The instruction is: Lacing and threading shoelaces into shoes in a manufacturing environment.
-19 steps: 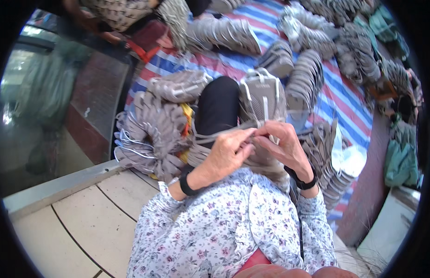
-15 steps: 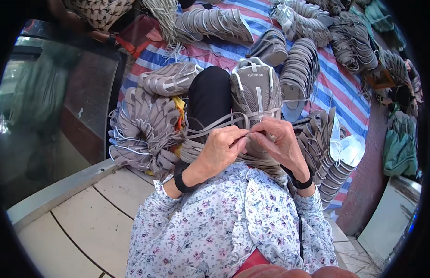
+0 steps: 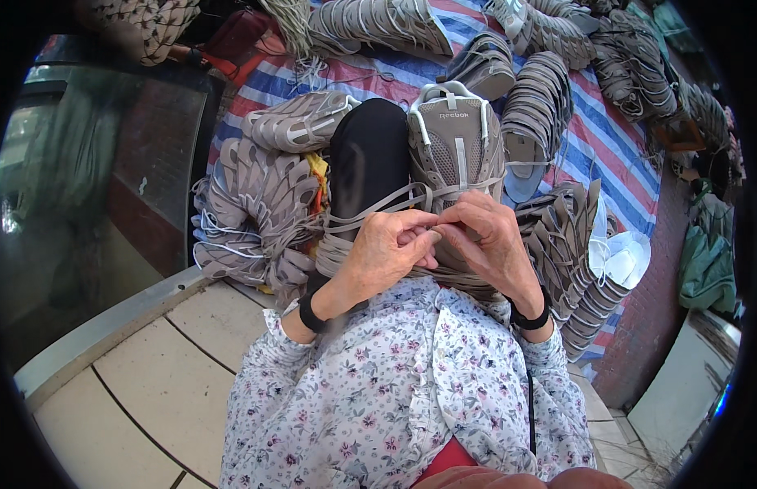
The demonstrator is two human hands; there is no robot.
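A grey shoe upper (image 3: pixel 457 147) with a mesh toe and pale trim lies on my right thigh, toe end pointing away. Grey shoelaces (image 3: pixel 378 213) run loosely across it and over my dark-trousered left knee (image 3: pixel 370 151). My left hand (image 3: pixel 388 251) and my right hand (image 3: pixel 486 240) meet above the near part of the upper, fingertips pinched together on a lace. The fingers hide the exact spot being pinched. Beside my left hand, a bundle of more laces (image 3: pixel 334 254) rests on my lap.
Nested stacks of grey shoe uppers lie at left (image 3: pixel 260 191), at right (image 3: pixel 562 244) and farther off (image 3: pixel 533 114), on a striped plastic sheet (image 3: pixel 611 155). A glass-fronted case (image 3: pixel 93 187) stands at left. Another person's patterned clothing (image 3: pixel 154 28) shows at the upper left.
My right hand has shifted slightly up and its fingers have moved against the left ones. More of the left fingers show curled beneath. The view has tilted a little.
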